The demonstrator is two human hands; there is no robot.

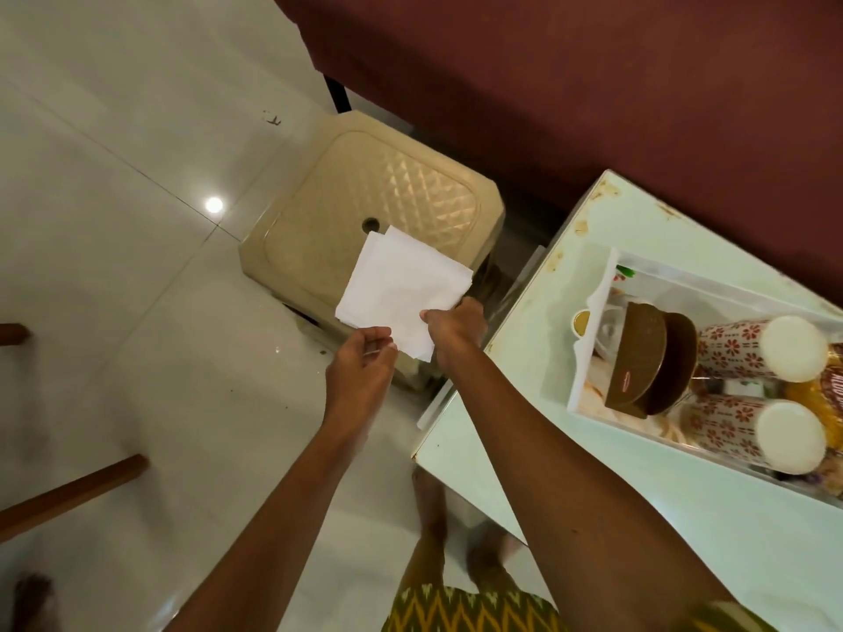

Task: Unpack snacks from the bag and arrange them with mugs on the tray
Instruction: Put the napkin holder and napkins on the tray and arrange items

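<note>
I hold a folded white bag (401,294) flat in the air above a beige plastic stool (365,189). My right hand (456,330) grips its right edge, thumb on top. My left hand (360,362) pinches the lower edge from below. On the pale green table (684,540) to the right stands a white tray (586,358). It holds two mugs with a red flower pattern (734,344) (725,431), stacked brown bowls (647,358), and snack packets (821,399) at the frame's right edge.
A small gold-lidded cup (581,322) sits beside the tray's left rim. A maroon surface (593,84) fills the back. Brown wooden legs (68,494) stand on the white tiled floor at left. My feet and patterned clothing show at the bottom.
</note>
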